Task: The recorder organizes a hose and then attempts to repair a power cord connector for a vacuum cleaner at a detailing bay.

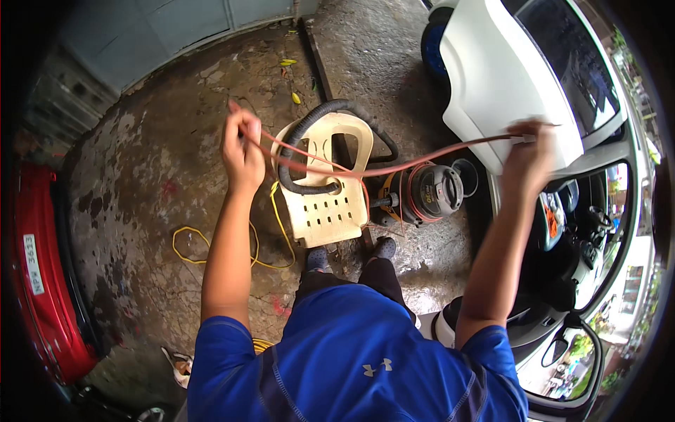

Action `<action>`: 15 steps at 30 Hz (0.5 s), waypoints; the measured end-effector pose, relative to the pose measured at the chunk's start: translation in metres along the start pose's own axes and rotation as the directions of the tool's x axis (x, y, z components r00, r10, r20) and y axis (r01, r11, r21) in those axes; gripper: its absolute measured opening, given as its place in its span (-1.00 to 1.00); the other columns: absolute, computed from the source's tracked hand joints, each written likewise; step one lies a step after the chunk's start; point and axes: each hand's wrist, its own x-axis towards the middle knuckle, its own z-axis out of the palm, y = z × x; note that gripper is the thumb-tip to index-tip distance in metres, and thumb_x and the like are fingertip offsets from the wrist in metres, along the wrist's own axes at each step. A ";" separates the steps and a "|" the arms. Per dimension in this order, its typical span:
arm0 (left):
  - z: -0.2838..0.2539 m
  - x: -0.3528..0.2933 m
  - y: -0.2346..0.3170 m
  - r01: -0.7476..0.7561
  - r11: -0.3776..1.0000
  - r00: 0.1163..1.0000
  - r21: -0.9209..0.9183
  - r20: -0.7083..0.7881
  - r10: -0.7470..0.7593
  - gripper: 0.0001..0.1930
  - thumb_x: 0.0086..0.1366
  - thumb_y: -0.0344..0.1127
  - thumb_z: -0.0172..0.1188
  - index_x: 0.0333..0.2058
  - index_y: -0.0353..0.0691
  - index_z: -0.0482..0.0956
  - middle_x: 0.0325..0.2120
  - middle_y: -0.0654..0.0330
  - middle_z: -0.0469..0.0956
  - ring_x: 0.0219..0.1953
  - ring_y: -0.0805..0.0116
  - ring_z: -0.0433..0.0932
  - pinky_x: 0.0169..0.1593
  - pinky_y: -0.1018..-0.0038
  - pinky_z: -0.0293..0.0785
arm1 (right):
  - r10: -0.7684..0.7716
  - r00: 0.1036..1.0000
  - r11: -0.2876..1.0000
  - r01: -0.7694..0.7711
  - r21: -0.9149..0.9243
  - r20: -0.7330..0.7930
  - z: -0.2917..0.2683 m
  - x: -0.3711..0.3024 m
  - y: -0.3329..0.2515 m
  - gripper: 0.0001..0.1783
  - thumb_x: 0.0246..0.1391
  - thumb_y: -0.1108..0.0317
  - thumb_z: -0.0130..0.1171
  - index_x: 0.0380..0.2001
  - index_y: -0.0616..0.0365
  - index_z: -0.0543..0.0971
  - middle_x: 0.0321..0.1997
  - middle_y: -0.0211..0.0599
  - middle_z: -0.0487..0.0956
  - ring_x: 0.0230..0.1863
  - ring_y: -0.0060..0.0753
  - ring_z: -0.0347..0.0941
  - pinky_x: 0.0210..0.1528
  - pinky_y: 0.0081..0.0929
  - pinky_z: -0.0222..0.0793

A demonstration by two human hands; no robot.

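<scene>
A reddish cord [422, 160] stretches in slack strands between my two raised hands. My left hand [244, 148] is closed on one end of it, above the left side of a cream plastic chair [327, 226]. On the right, my right hand [532, 158] grips the other end beside the white car door; motion blurs its fingers. Below the cord, a black ribbed hose [297, 135] lies looped over the chair. A shop vacuum [437, 191] with a grey top stands right of the chair, with more reddish cord around it.
Yellow cord [281, 218] trails in loops on the stained concrete floor left of the chair. A white car [492, 77] with its door open takes up the right side. At far left is a red car [53, 274]. A small white-and-brown animal [183, 368] is at lower left.
</scene>
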 end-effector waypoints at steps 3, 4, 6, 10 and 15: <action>0.000 -0.078 -0.084 0.230 0.960 0.955 0.157 0.152 -0.254 -0.85 0.51 -0.27 0.13 -0.21 -0.22 0.44 -0.37 0.26 0.41 -0.33 0.40 0.40 -0.18 0.42 0.43 | 0.534 0.823 0.811 -0.435 -0.392 0.192 -0.033 -0.063 0.152 -0.59 0.40 0.02 0.05 -0.28 0.20 0.51 -0.53 -0.28 0.52 -0.65 -0.36 0.43 -0.59 -0.35 0.41; 0.025 -0.104 -0.111 0.257 0.954 0.927 0.152 0.240 -0.288 -0.90 0.46 -0.37 0.15 -0.24 -0.22 0.43 -0.40 0.22 0.42 -0.35 0.38 0.42 -0.19 0.41 0.43 | 0.733 0.536 0.603 -0.797 -0.033 0.419 -0.084 -0.094 0.221 -0.58 0.37 0.01 0.07 -0.33 0.21 0.48 -0.54 -0.29 0.53 -0.65 -0.37 0.47 -0.68 -0.34 0.39; -0.050 -0.187 -0.185 0.142 0.828 0.845 0.542 0.370 -0.387 -0.86 0.25 -0.52 0.23 -0.27 -0.21 0.46 -0.41 0.10 0.54 -0.33 0.06 0.55 -0.17 0.22 0.50 | 0.955 0.245 0.280 -0.565 -0.777 0.166 -0.041 -0.183 0.232 -0.59 0.24 0.02 0.17 -0.26 0.23 0.53 -0.48 -0.14 0.61 -0.53 -0.21 0.62 -0.59 -0.23 0.52; -0.048 -0.277 -0.226 0.337 0.373 0.386 0.864 0.234 -0.892 -0.70 0.32 -0.12 0.31 -0.27 -0.29 0.65 -0.24 -0.13 0.68 -0.11 -0.17 0.65 -0.01 0.03 0.52 | 0.835 0.298 0.533 -0.238 -0.812 0.461 -0.108 -0.353 0.238 -0.46 0.21 -0.06 0.20 -0.08 0.25 0.67 -0.12 0.11 0.70 -0.03 0.13 0.65 0.03 -0.09 0.53; -0.041 -0.302 -0.265 0.244 0.330 0.352 0.912 0.234 -0.906 -0.50 0.43 0.10 0.11 -0.23 -0.32 0.67 -0.22 -0.19 0.67 -0.08 -0.26 0.62 -0.01 -0.03 0.52 | 0.919 -0.085 0.363 -0.192 -0.912 0.384 -0.203 -0.454 0.179 -0.43 0.24 -0.10 0.17 0.03 0.18 0.65 -0.14 0.02 0.72 -0.05 0.08 0.65 0.05 -0.11 0.52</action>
